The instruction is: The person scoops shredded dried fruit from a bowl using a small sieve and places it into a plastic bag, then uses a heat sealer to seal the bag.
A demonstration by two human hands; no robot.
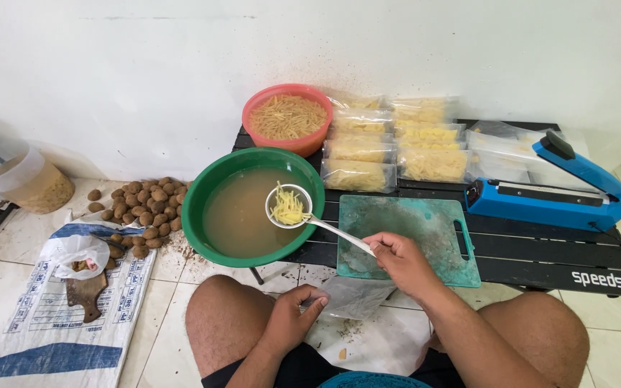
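Observation:
My right hand grips the white handle of a slotted ladle. The ladle's bowl carries a heap of yellow potato strips and hangs over the green basin of cloudy brownish water. My left hand pinches the edge of a clear plastic bag near my knees, just below the green cutting board. The bag looks empty.
A low black table holds a red bowl of potato strips, several filled clear bags and a blue heat sealer. On the floor at left lie a pile of brown potatoes, a printed sack, a knife and a clear plastic jug.

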